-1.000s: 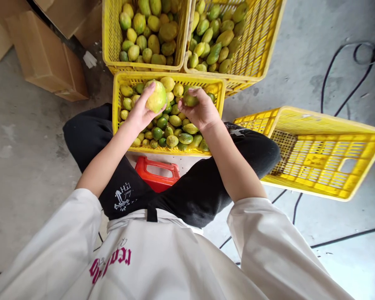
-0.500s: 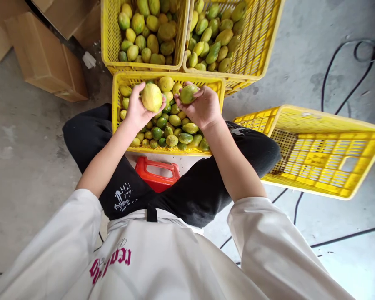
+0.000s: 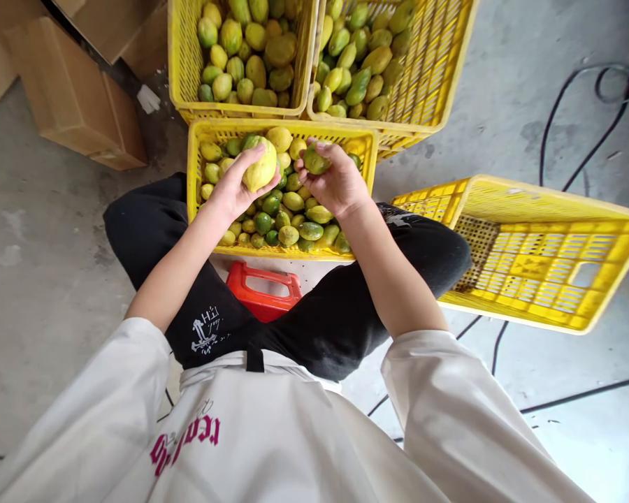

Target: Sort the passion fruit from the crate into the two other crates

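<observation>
My left hand (image 3: 240, 187) is closed around a large yellow lemon (image 3: 261, 168), thumb across its upper side. In my right hand (image 3: 342, 183) is a smaller green lemon (image 3: 316, 161), gripped between the thumb and fingers. Both hands are above a yellow plastic crate (image 3: 193, 175) between my knees. Many yellow and green lemons (image 3: 293, 202) lie in that crate, partly hidden under my hands.
Behind stand two more yellow crates, the left crate (image 3: 183, 63) and the right crate (image 3: 435, 70), both holding lemons. Another yellow crate (image 3: 534, 202) is tipped at my right. A red plastic stool (image 3: 265, 302) sits between my legs. Cardboard boxes (image 3: 68, 91) and a black cable (image 3: 548, 133) are on the floor.
The yellow lemon has turned and shifted slightly right in my left hand, with the thumb now over it. My right fingers have rotated the green lemon and curled more around it.
</observation>
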Demonstrator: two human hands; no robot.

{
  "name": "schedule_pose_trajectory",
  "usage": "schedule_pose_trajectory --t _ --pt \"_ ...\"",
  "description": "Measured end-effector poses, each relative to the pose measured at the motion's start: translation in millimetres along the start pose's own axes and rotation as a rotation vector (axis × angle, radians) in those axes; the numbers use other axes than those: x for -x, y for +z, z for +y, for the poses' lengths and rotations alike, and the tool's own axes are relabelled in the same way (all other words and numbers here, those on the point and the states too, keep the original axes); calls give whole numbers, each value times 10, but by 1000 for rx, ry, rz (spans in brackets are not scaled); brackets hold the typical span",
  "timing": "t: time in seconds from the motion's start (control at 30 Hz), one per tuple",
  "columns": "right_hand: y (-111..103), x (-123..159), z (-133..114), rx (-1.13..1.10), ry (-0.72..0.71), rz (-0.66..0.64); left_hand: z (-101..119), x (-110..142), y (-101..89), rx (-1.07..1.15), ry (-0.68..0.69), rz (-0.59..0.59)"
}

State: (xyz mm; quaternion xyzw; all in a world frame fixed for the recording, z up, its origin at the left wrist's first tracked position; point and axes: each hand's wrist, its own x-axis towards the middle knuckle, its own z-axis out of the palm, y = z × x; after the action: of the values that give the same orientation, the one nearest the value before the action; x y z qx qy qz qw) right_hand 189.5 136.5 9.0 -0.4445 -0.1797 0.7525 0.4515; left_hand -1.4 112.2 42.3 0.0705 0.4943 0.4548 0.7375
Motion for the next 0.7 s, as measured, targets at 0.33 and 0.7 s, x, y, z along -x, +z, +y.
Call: schedule_pose_trajectory --t 0.33,0.7 --pt "41 51 -58 36 -66 -11 112 19 32 58 4 -39" --pt "-28 -1 14 -10 -30 21 50 14 44 26 71 18"
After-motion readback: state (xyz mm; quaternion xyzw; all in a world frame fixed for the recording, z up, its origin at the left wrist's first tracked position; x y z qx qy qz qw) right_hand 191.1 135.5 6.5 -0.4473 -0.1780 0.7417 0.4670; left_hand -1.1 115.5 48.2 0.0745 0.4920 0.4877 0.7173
